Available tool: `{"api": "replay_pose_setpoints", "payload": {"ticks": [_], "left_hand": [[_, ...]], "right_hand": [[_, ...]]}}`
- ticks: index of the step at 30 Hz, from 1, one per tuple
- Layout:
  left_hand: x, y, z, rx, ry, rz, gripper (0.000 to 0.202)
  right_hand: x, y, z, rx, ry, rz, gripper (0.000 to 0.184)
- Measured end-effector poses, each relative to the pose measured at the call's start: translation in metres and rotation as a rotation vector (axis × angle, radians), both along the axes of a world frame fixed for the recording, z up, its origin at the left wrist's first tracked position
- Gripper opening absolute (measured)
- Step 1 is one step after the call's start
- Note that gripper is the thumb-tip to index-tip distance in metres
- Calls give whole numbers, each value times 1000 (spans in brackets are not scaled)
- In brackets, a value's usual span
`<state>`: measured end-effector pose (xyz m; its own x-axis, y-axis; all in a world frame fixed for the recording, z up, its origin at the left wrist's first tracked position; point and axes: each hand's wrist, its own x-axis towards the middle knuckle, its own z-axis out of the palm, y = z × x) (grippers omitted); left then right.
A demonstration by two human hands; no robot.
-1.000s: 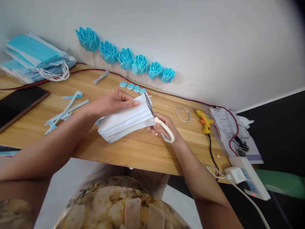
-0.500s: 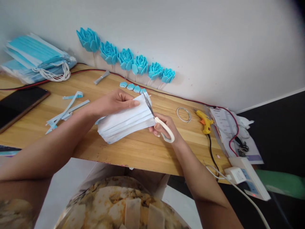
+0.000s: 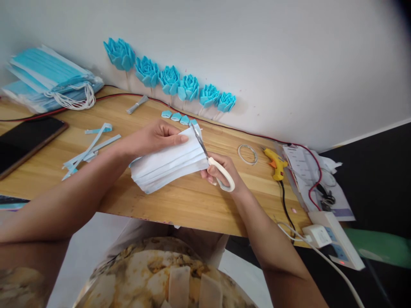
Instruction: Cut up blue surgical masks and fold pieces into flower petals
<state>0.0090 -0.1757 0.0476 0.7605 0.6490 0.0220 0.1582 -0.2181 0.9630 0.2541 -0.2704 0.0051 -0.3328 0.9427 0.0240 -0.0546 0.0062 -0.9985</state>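
Note:
My left hand [image 3: 160,136] pinches the upper edge of a pale, pleated face mask [image 3: 167,161], thumb on top and fingers hidden beneath. The mask is held above the wooden table. My right hand [image 3: 221,169] grips white-handled scissors [image 3: 226,177], whose metal blades lie along the mask's right end. Beyond the blade tips, several small folded blue pieces [image 3: 176,116] form a row on the table. Cut strips [image 3: 86,152] of mask material lie left of my left forearm.
Several blue flowers on sticks [image 3: 169,80] lean against the wall. A stack of masks [image 3: 48,77] and a phone [image 3: 30,139] lie left. On the right are a wire coil [image 3: 247,154], a yellow glue gun [image 3: 276,164], papers [image 3: 302,171] and a power strip [image 3: 337,241].
Both hands, the mask and the scissors stay in nearly the same place. The scissor blades look slightly shifted at the mask's edge.

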Motion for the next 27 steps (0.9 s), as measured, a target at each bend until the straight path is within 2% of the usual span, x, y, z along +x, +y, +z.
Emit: {"api": "replay_pose_setpoints", "payload": {"ticks": [7, 15, 27], "left_hand": [[4, -3, -1, -21, -88, 60, 40], [7, -4, -8, -19, -39, 34, 42], [9, -2, -16, 19, 7, 43, 47]], "right_hand": [[-4, 0, 4, -22, -54, 17, 58], [-6, 1, 10, 27, -69, 84, 55], [-5, 0, 2, -4, -81, 40, 56]]}}
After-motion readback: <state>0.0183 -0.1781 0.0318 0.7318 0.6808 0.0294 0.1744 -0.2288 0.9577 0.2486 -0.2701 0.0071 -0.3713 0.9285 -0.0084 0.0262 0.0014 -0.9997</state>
